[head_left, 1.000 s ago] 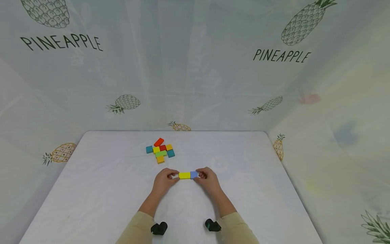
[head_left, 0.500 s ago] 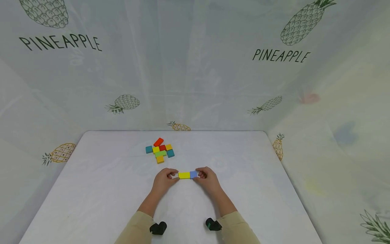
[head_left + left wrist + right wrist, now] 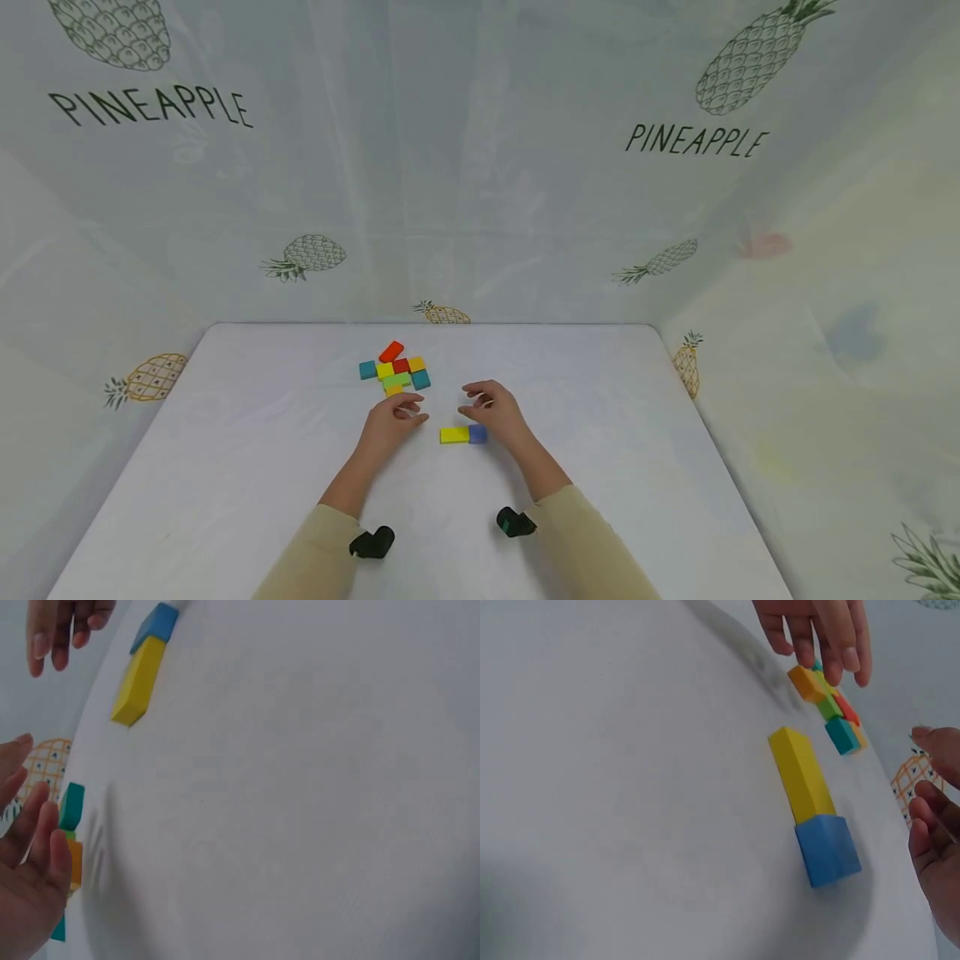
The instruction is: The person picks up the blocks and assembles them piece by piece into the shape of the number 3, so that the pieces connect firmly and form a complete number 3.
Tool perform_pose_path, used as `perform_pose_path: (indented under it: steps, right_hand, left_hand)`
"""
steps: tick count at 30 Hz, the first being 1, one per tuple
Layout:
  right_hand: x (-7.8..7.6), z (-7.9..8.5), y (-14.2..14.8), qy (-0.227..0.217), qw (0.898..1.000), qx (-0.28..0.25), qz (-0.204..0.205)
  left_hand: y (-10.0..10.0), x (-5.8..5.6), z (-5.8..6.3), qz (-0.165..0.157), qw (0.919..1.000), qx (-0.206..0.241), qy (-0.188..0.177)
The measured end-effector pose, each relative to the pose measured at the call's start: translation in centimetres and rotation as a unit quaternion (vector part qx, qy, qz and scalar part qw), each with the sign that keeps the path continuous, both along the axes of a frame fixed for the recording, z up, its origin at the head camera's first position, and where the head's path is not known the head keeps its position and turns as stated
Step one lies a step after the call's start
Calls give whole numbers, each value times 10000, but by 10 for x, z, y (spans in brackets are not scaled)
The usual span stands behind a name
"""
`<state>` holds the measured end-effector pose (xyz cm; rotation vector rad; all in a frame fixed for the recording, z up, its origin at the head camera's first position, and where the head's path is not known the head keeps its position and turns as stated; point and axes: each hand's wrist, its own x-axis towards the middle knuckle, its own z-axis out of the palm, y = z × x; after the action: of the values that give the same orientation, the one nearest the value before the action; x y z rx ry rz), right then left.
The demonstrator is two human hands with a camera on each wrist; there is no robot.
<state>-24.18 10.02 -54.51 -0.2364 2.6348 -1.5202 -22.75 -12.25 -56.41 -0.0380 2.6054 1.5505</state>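
Left hand [image 3: 386, 428] and right hand [image 3: 501, 415] hold nothing, fingers apart; yellow block [image 3: 454, 436] and blue block [image 3: 477, 434], touching, look light, stiff; best pinched by the sides.

Saw a white, round-cornered tabletop [image 3: 600, 417]. Found lying there a long yellow block [image 3: 454, 436], butted against a blue block [image 3: 477, 434]. Noted close together, farther back and leftward, a left teal block [image 3: 367, 370], right teal block [image 3: 422, 379], short yellow block [image 3: 384, 371], dark red block [image 3: 401, 366], green block [image 3: 397, 381], near orange block [image 3: 392, 390], far orange block [image 3: 417, 364] and red-orange block [image 3: 392, 351].
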Motion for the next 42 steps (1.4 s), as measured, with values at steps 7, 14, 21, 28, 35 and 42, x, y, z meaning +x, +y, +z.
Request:
perform_pose_path:
  steps: [7, 14, 21, 28, 35, 42]
  right_hand:
    - [-25, 6, -26, -194, 9994, 32, 298]
    - [-45, 1, -44, -341, 9981, 339, 385]
    - [-59, -5, -57, -549, 9959, 586, 414]
    - [-71, -13, -65, -614, 9947, 675, 469]
    - [-84, -21, -69, -509, 9922, 1009, 532]
    - [-91, -27, -72, -497, 9905, 1132, 609]
  left_hand:
    - [-16, -7, 5, 231, 9997, 39, 8]
    - [-26, -10, 5, 318, 9993, 213, -43]
    - [-30, -13, 0, 334, 9991, 243, -50]
    - [-33, -14, -6, 439, 9986, 284, -61]
    - [-32, -13, -3, 484, 9980, 392, -69]
    - [-35, -13, -2, 555, 9975, 374, -217]
